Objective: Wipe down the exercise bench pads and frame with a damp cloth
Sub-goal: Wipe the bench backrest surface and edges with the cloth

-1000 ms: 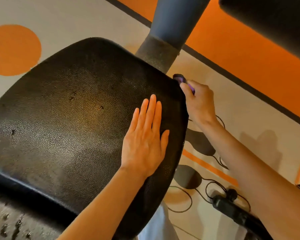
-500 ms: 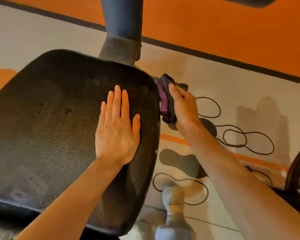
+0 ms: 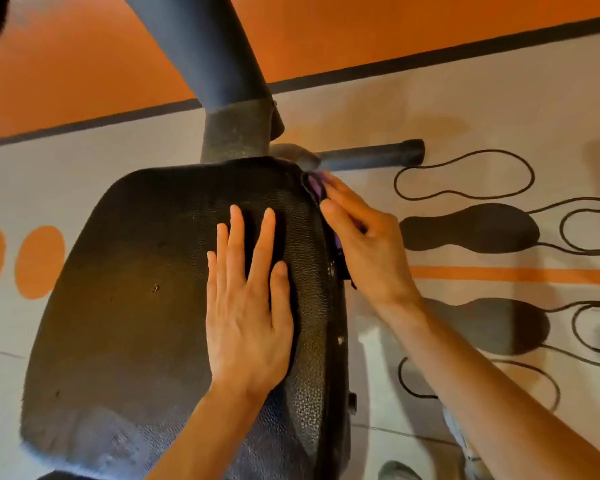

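Black pad: textured vinyl bench pad point(image 3: 146, 289) fills the middle of the head view, its long axis running from the near edge away toward the frame post point(image 3: 222, 81), and everything below is placed against it.
Left hand: left hand point(image 3: 246, 306) lies flat on top of the pad, right of its centre, fingers straight and a little spread, palm down, bracing and holding nothing.
Right hand: right hand point(image 3: 364, 251) is hard against the pad's right side edge, fingers bent over the cloth and pressing it into the rim.
Cloth: purple cloth point(image 3: 315, 184) peeks out at the pad's far right corner and again under the palm; most of it is hidden between hand and edge. Whether it is damp cannot be told.
Key relation: the edge being wiped runs along the pad's long axis, straight ahead of and behind the right hand, so my read is the stroke travels along that rim; the right hand is the nearer one and carries the cloth.
Frame: dark post rises beyond the pad's far end, and a floor bar point(image 3: 371, 155) sticks out to the right of that end. It looks not yet wiped, judging only from where the cloth sits.
Floor: black cord point(image 3: 465, 174) loops right of the pad.
Writing: no brand, label or lettering readable anywhere.
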